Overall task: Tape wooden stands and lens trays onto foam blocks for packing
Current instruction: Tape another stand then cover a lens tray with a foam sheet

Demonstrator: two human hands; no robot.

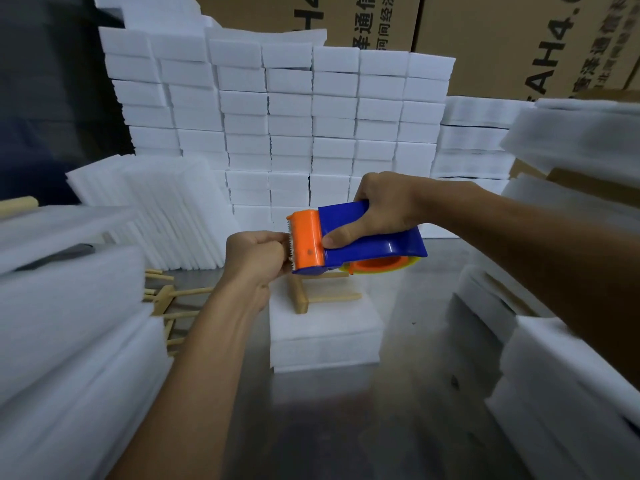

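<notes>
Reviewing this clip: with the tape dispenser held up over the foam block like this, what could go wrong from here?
1. The left hand pinches right at the serrated blade of the tape dispenser, which the right hand grips; a slip might nick the fingers.
2. The wooden stand lies loose on the foam block, with no hand on it; pulling tape down may shift it off position.
</notes>
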